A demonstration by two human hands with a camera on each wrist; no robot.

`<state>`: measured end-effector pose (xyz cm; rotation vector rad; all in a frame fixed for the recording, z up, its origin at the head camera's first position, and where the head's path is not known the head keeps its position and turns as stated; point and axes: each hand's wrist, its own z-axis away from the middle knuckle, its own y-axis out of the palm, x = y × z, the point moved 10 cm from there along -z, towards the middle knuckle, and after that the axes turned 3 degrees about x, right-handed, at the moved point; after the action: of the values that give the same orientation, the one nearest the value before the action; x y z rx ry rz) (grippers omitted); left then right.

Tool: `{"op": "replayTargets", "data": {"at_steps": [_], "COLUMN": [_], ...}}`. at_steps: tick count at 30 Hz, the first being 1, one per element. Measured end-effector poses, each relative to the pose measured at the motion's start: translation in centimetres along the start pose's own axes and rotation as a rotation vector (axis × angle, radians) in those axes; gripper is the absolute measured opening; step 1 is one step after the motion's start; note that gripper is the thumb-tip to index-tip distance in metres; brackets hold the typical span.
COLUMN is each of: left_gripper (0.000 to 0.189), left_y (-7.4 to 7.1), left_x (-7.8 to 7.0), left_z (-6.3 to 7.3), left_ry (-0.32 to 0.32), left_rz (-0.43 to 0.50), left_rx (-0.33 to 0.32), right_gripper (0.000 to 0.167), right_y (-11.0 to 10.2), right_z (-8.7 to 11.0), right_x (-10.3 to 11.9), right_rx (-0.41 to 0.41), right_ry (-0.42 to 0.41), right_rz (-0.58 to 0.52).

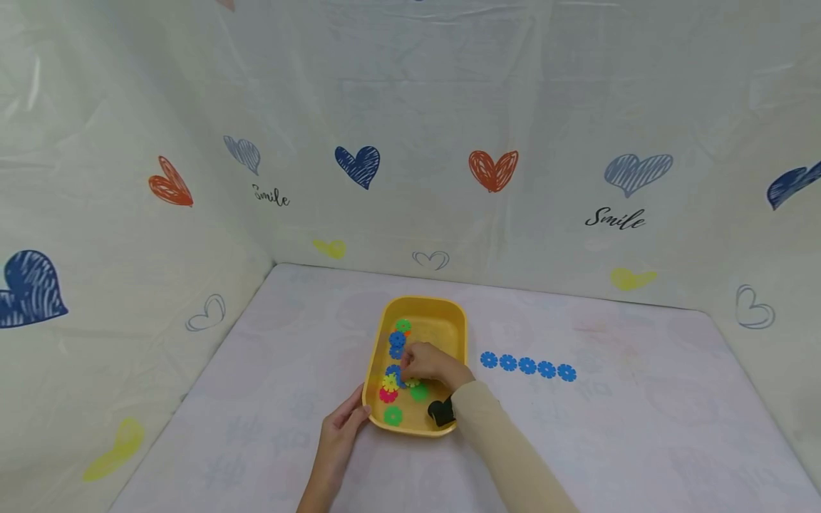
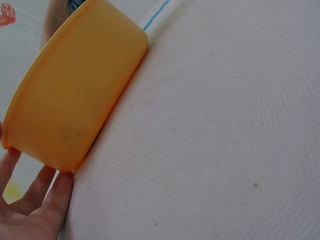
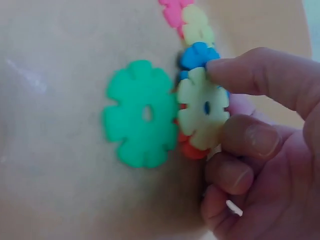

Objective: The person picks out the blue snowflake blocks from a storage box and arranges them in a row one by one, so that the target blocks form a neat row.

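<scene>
A yellow plastic tray (image 1: 458, 335) holds several flower-shaped discs with notched rims, in blue, green, yellow and pink-red. My left hand (image 1: 342, 424) grips the tray's near left corner, thumb at the rim, and in the left wrist view its fingers (image 2: 37, 192) lie against the outer wall. My right hand (image 1: 430, 362) reaches inside with bent fingers. In the right wrist view one fingertip (image 3: 220, 70) touches where a blue disc (image 3: 199, 54) meets a pale yellow disc (image 3: 202, 85). Whether it pinches either disc cannot be told. Beside them lies a green disc (image 3: 125, 135).
To the tray's right, several blue discs (image 1: 527, 365) lie in a row on the white-covered table (image 1: 609, 427). A black device (image 1: 441, 412) sits at my right wrist, above the tray's near right corner. White sheets (image 1: 423, 92) printed with hearts stand behind and at the sides.
</scene>
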<state>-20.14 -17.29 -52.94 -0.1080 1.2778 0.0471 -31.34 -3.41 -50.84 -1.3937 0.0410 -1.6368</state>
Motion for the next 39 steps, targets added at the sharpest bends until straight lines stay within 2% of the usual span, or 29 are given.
{"op": "replayTargets", "data": {"at_steps": [8, 20, 27, 36, 39], "left_gripper": [0.047, 0.048, 0.048, 0.047, 0.048], "left_y": [0.1, -0.1, -0.3, -0.1, -0.1], "left_x": [0.1, 0.2, 0.5, 0.4, 0.4], "left_z": [0.0, -0.2, -0.4, -0.3, -0.3], "left_ry": [0.004, -0.003, -0.026, -0.011, -0.016], "left_rz": [0.001, -0.027, -0.043, -0.036, -0.036], "left_rx": [0.009, -0.009, -0.031, -0.010, -0.009], "right_gripper": [0.008, 0.008, 0.012, 0.016, 0.017], "right_y": [-1.2, -3.3, -4.7, -6.3, -7.1], "right_z": [1.6, 3.4, 5.0, 7.9, 9.1], "right_x": [0.4, 1.6, 2.3, 1.2, 0.2], "right_rx": [-0.025, -0.088, -0.147, -0.214, -0.254], "right_ry": [0.015, 0.035, -0.027, -0.057, -0.036], "right_rz": [0.021, -0.025, -0.033, -0.138, -0.167]}}
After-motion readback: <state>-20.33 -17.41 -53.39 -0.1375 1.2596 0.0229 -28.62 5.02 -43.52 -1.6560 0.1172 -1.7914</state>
